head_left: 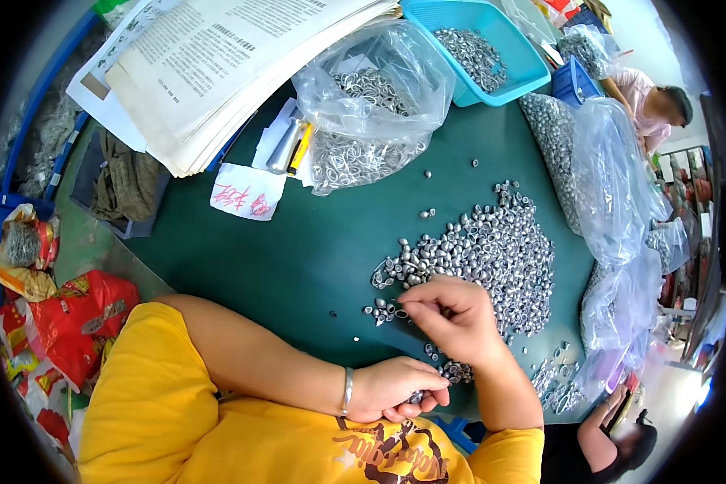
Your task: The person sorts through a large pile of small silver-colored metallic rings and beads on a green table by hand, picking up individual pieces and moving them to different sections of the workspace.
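Note:
A heap of small silvery metal pieces (492, 258), many rounded and hollow like little caps, is spread over the dark green table. At its near left edge my right hand (456, 315) is closed in a pinch, beside a few loose pieces. What its fingertips hold, if anything, is too small to make out. My left hand (395, 387), with a bangle on the wrist, curls at the table's near edge, palm partly hidden. Small metal pieces (415, 397) show between its fingers, and more pieces (457, 372) lie just past them.
Behind the heap stand a clear bag of metal rings (367, 153) and a blue basin (504, 93) of metal parts. Stacked papers (210, 73), a yellow cutter (300, 149) and a marked note (248, 192) lie at far left. Filled plastic bags (613, 185) line the right edge. Two people are nearby.

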Demonstrator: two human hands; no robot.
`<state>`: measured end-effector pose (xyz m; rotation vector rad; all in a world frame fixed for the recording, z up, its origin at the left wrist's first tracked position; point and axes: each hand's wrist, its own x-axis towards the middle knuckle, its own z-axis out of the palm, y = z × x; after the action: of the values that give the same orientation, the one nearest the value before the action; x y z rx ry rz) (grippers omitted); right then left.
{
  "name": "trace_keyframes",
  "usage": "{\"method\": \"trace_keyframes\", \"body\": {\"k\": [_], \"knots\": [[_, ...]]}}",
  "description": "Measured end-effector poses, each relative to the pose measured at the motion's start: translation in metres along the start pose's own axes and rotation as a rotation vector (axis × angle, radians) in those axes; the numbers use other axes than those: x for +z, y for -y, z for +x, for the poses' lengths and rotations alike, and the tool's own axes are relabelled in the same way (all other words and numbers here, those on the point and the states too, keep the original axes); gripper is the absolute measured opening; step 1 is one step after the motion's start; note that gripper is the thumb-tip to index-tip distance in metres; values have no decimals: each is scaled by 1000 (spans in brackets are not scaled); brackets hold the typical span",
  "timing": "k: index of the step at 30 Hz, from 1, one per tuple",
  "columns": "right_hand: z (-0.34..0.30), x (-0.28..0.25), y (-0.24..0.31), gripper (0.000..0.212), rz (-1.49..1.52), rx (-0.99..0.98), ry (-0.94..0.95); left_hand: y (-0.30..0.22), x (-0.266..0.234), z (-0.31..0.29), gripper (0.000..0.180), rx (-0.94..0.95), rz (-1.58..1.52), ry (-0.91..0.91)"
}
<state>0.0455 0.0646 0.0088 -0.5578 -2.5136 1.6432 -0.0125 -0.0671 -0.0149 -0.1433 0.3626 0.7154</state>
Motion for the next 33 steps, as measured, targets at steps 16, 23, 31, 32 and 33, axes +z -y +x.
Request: {"method": "trace_keyframes", "body": {"k": [16,23,31,32,33], "knots": [[-5,12,3,15,-516,-190,20,0,0,-2,25,15,15,14],[-19,-11,-8,15,1325,418,-81,-5,0,-1,24,-3,-32,-4],[-32,-14,-10,13,1419,314,-141,-7,-5,1,31,63,-103,-1],[-36,-13,-5,13,1426,316,-142,-11,-1,0,33,71,-115,-61],[-42,-12,2,12,1120,245,-83,-13,1,0,35,81,-127,-120]]}}
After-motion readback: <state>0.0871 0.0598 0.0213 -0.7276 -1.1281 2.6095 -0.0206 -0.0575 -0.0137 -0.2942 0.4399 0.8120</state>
